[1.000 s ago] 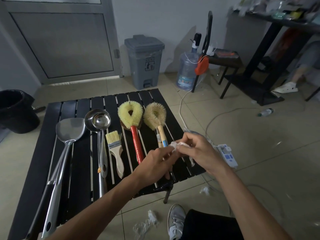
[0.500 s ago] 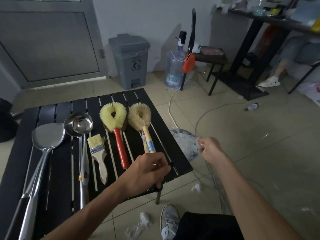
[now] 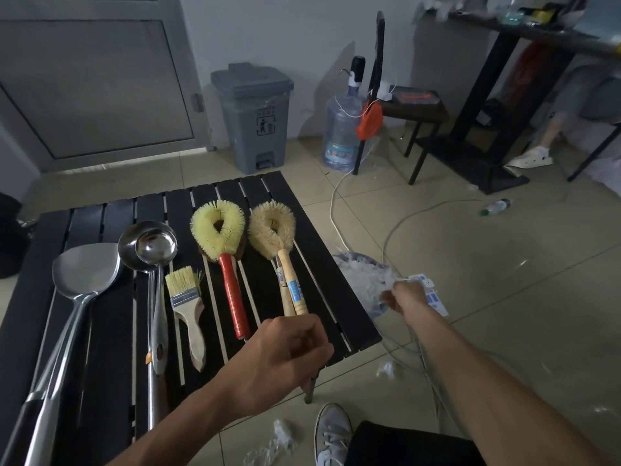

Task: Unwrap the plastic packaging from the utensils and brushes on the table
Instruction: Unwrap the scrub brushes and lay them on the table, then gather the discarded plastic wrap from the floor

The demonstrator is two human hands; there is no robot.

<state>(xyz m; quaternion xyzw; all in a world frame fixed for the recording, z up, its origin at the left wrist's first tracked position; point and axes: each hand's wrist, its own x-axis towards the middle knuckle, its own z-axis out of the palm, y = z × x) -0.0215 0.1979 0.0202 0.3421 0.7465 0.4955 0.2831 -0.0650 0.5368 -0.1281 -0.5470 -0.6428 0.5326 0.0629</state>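
The two hands are well apart, each on its own job. The right hand point(image 3: 405, 297) reaches out past the edge of the black slatted counter point(image 3: 111, 331), its fingers bunched on what looks like a wisp of clear plastic film point(image 3: 401, 281), right over the crumpled heap of clear wrapping point(image 3: 361, 275) on the floor, most likely to drop it there. The left hand point(image 3: 285, 358) is curled at the near end of the pale-bristled scrubbing brush with a wooden handle and blue label point(image 3: 271, 230), probably steadying it, though whether it actually grips the handle is hidden. The utensils lie in a neat row, heads away and handles toward the person, within easy reach: a broad steel spatula point(image 3: 85, 272), nested steel ladles point(image 3: 156, 245), a small wooden-handled paintbrush point(image 3: 186, 299) and a yellow-bristled brush with a red handle point(image 3: 218, 227). None shows obvious film now. Loose plastic scraps point(image 3: 280, 435) lie by the shoe.
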